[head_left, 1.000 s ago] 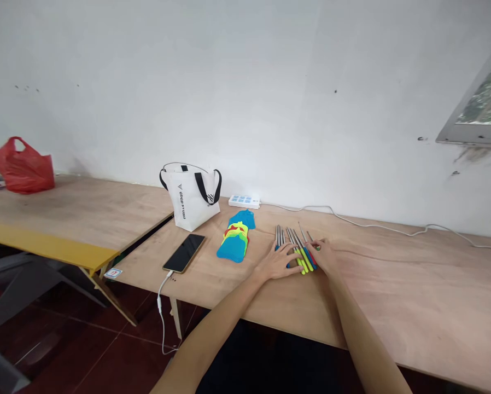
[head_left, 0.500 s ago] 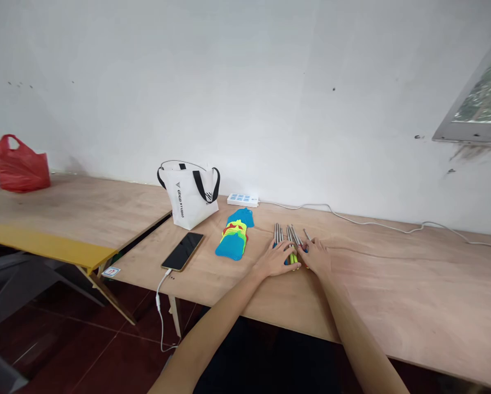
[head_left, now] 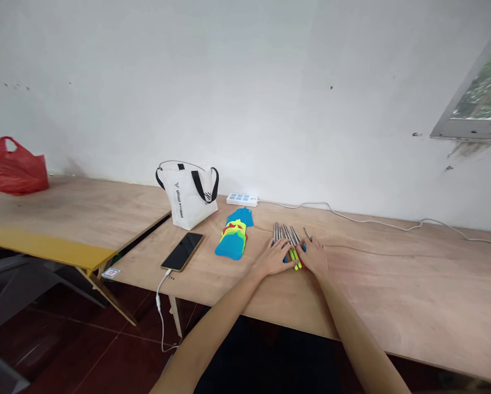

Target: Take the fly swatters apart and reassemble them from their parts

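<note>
Both forearms reach in from the near edge of the plywood table (head_left: 393, 306). Left hand (head_left: 273, 259) lies palm down, fingers loosely spread, fingertips resting on the left side of a bundle of tools (head_left: 288, 241): metal shafts, with yellow-green, blue and red handles. Right hand (head_left: 314, 256) lies palm down against the bundle's right side, fingers close together and curled slightly inward over the handles. The two hands flank the bundle, nearly touching each other; handles mostly hidden under them. Whether either hand grips a tool: cannot tell.

Bundle lies flat on the table, shafts pointing away toward the wall.

Left of the bundle, near: stack of mesh pieces (head_left: 234, 239), blue with yellow-green and red layers. Further left: smartphone (head_left: 182, 251), screen dark, cable hanging off the table edge. Behind the phone: white tote bag (head_left: 190, 197), black handles, upright. Beyond the bundle, at the wall: white power strip (head_left: 241, 200) with its cord (head_left: 376, 221) running right. Far left, on a second table (head_left: 65, 213): red plastic bag (head_left: 16, 167).
</note>
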`<move>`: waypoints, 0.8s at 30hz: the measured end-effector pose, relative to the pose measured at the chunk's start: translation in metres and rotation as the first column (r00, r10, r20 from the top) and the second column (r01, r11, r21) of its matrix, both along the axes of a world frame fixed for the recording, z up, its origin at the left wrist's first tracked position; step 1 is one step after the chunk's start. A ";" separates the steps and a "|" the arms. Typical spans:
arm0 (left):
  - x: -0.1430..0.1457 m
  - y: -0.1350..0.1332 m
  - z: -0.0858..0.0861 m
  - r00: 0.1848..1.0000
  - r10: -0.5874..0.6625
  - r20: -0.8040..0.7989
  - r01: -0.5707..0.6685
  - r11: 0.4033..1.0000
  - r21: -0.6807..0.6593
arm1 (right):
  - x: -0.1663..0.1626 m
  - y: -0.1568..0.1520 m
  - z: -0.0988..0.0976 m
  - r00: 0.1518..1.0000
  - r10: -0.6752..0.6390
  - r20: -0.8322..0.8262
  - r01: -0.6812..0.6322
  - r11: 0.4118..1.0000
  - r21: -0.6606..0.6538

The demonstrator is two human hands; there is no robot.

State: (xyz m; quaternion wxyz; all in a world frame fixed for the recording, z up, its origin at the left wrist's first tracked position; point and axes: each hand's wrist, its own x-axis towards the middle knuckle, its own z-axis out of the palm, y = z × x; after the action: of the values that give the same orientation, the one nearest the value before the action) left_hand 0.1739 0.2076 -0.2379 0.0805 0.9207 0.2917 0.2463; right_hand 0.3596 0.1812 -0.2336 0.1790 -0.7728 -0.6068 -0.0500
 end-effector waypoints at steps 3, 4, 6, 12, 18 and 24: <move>-0.002 -0.003 0.004 1.000 -0.011 0.004 0.011 1.000 -0.019 | 0.012 -0.001 -0.001 0.996 -0.094 -0.011 0.094 0.995 0.024; -0.003 -0.004 0.005 1.000 -0.023 -0.003 0.023 0.999 -0.024 | 0.017 -0.001 -0.002 0.991 -0.130 -0.018 0.130 0.991 0.027; -0.004 -0.004 0.005 0.998 -0.057 -0.025 0.056 0.998 -0.035 | 0.026 -0.003 -0.005 0.985 -0.170 -0.040 0.171 0.985 0.019; -0.004 -0.001 0.003 0.998 -0.057 -0.022 0.056 0.995 -0.080 | 0.031 0.000 -0.017 0.991 0.005 -0.134 -0.009 0.999 -0.033; -0.005 0.004 -0.001 0.998 -0.056 -0.004 0.055 0.995 -0.078 | 0.022 0.004 -0.023 0.970 0.134 -0.201 -0.139 0.990 -0.012; -0.004 0.013 -0.012 0.994 -0.043 0.097 0.051 0.995 -0.088 | 0.023 0.004 -0.025 0.959 0.139 -0.246 -0.137 0.990 0.025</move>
State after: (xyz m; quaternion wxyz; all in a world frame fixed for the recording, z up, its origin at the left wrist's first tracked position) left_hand 0.1696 0.2204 -0.2495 0.1418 0.9099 0.2767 0.2744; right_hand 0.3830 0.1857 -0.2585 0.2592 -0.7281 -0.6320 0.0569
